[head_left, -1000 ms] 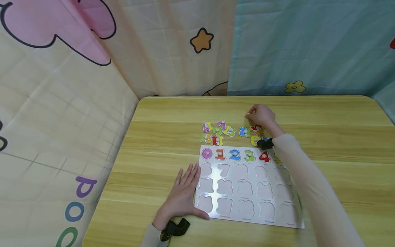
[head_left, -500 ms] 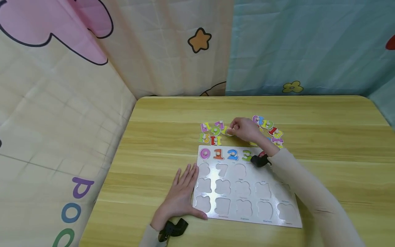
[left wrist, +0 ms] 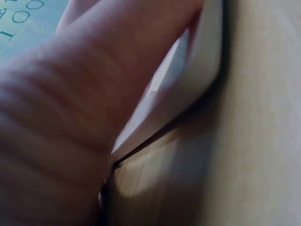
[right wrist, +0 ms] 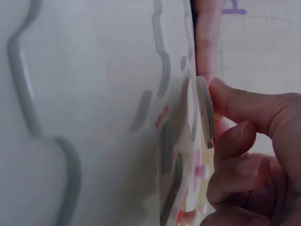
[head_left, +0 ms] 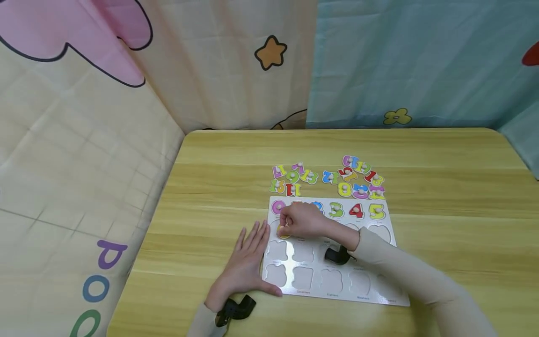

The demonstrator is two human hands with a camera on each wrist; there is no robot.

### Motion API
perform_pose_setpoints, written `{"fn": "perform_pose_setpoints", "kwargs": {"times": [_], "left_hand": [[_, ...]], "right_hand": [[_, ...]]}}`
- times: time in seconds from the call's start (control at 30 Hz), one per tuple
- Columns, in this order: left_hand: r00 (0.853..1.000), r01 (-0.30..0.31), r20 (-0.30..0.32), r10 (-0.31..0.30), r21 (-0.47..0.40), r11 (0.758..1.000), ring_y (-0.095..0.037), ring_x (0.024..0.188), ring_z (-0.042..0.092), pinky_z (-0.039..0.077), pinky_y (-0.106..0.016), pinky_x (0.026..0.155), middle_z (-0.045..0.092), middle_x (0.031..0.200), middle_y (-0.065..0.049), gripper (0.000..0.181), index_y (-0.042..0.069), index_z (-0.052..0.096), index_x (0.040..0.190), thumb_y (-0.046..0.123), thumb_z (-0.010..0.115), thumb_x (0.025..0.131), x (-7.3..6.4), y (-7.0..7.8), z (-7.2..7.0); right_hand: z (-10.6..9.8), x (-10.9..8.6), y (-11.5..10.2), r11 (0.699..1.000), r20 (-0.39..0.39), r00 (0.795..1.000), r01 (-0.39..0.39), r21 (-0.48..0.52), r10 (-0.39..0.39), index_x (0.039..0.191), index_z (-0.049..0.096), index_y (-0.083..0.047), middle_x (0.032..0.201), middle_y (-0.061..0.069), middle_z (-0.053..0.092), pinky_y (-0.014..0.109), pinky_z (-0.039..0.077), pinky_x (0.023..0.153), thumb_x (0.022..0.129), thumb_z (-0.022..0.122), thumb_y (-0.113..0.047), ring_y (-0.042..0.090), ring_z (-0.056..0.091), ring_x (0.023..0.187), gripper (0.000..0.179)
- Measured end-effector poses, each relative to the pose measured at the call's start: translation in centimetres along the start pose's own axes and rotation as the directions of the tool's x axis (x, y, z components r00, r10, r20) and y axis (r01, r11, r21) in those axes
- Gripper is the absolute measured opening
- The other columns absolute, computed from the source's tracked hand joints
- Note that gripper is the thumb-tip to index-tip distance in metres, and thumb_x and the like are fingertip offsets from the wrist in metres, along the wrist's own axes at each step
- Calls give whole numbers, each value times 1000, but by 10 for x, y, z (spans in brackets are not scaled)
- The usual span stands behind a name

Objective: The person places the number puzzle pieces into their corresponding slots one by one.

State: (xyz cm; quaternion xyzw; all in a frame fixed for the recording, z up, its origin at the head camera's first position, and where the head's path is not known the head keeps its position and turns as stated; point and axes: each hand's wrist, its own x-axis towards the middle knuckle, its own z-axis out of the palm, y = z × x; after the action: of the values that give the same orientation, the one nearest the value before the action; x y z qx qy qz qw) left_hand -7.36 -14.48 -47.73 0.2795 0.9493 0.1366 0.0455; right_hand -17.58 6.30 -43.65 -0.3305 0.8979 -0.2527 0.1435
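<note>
Pinched in the right hand [head_left: 305,220] over a glossy white number board [head_left: 316,264], second row, left recess: a thin, stiff, yellow-looking puzzle piece [right wrist: 206,112]. Probably light; best taken by edges or any hidden knob. Against the board's left edge, an empty, spread left hand [head_left: 248,267]. Under the board, pale wood-grain table [head_left: 459,206]; beyond, beige-and-blue curtains [head_left: 362,65].

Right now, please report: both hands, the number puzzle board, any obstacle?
Right hand: pinches yellow number piece above number puzzle board, second row. Left hand: against board's left edge. No obstacle visible.
</note>
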Motion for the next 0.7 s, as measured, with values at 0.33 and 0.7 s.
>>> {"fn": "perform_pose_setpoints", "kwargs": {"times": [0.33, 0.7], "left_hand": [[1000, -4, -4, 4, 4, 1000, -30, 143, -2, -2, -52, 112, 1, 158, -13, 145, -2, 6, 151, 88, 60, 50, 0, -1, 2], [1000, 5, 11, -6, 7, 1000, -27, 143, -5, -5, -50, 112, -1, 158, -11, 146, 0, 3, 151, 89, 59, 50, 1, -2, 2]], "right_hand": [[12, 3, -9, 998, -41, 997, -60, 14, 61, 77, 60, -21, 60, -12, 50, 27, 38, 50, 77, 79, -36, 5, 47, 56, 24], [18, 8, -10, 997, -120, 990, -74, -38, 69, 74, 59, -20, 60, -13, 51, 28, 38, 49, 76, 79, -38, 8, 47, 58, 27]]}}
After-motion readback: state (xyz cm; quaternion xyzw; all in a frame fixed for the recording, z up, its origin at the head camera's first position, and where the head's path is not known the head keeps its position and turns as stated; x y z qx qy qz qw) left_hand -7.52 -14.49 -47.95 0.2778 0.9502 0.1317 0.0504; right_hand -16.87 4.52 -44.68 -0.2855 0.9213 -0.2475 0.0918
